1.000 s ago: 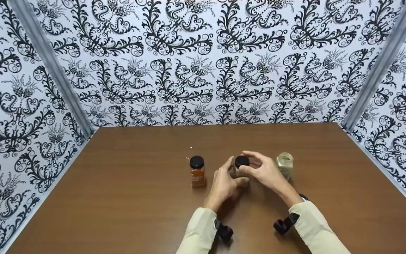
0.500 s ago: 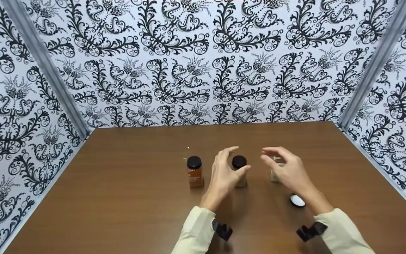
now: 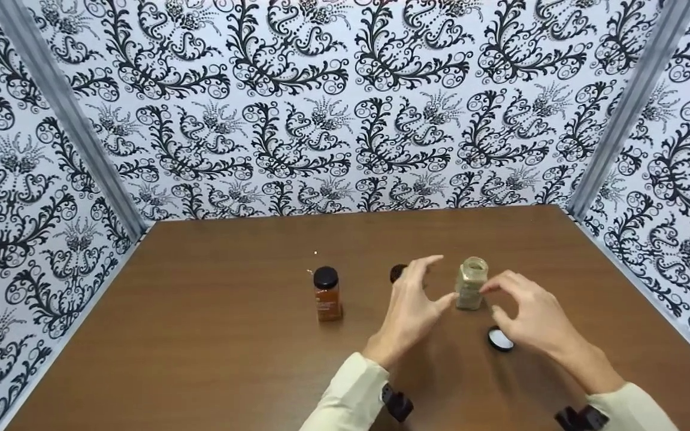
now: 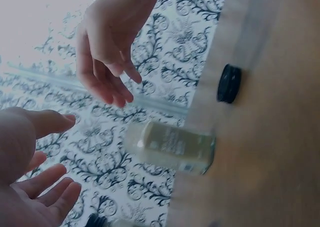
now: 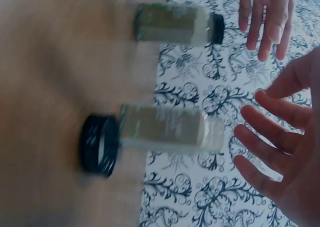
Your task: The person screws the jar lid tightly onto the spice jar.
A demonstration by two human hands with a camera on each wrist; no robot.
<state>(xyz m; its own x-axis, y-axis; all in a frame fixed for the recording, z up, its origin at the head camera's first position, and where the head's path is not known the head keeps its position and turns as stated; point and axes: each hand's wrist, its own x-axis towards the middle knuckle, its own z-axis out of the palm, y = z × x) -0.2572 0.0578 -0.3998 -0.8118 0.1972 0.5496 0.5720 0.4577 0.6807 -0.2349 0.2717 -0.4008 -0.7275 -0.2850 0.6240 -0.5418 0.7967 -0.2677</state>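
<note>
An uncapped glass spice jar (image 3: pixel 469 291) holding pale greenish powder stands upright between my hands. My left hand (image 3: pixel 409 311) is just left of it, thumb and fingers spread, holding nothing. To its right, my right hand (image 3: pixel 535 316) hovers with loosely bent fingers, also holding nothing; the right wrist view shows a gap between those fingers and the uncapped jar (image 5: pixel 165 128). A black lid (image 3: pixel 501 339) lies on the table with its white inside up, below the right hand. Behind my left hand is a capped jar (image 5: pixel 172 24), mostly hidden in the head view except its black cap (image 3: pixel 398 273).
Further left stands a spice jar (image 3: pixel 328 299) of orange-red powder with a black cap. Small pale crumbs (image 3: pixel 311 272) lie near it. The brown table (image 3: pixel 213 335) is bordered by patterned walls (image 3: pixel 297 120) at the back and sides.
Both hands have let go of the middle capped jar and moved right. The left hand now nears the uncapped jar; the right hand has passed in front of it to its right side.
</note>
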